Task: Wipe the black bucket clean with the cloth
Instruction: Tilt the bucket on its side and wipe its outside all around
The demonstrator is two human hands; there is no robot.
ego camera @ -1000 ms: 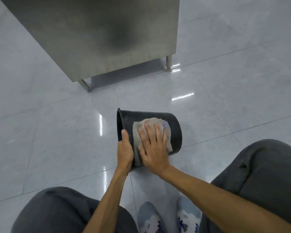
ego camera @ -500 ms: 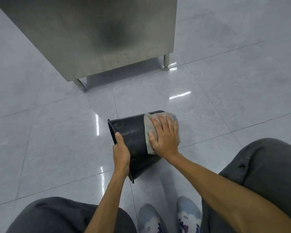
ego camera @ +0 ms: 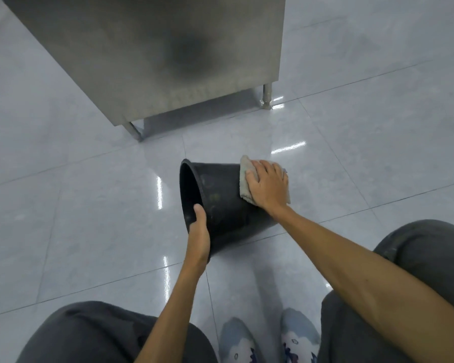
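Lying on its side on the glossy tiled floor [ego camera: 89,205], the black bucket [ego camera: 220,203] has its open mouth turned to the left and its base to the right. Left hand [ego camera: 198,237] is clamped on the near part of the rim, thumb on the outer wall, fingers hidden inside the mouth. Right hand [ego camera: 269,184] lies flat with fingers spread, palm pressing the grey cloth [ego camera: 245,179] against the base end of the bucket; the cloth shows past the hand on the left and lower right edges. Whether the bucket's base end touches the floor cannot be told. Beyond the bucket, well apart, stands a stainless steel cabinet [ego camera: 155,53] on short legs. Both knees in dark trousers [ego camera: 95,334] and 2 patterned shoes [ego camera: 299,339] occupy the bottom of the view
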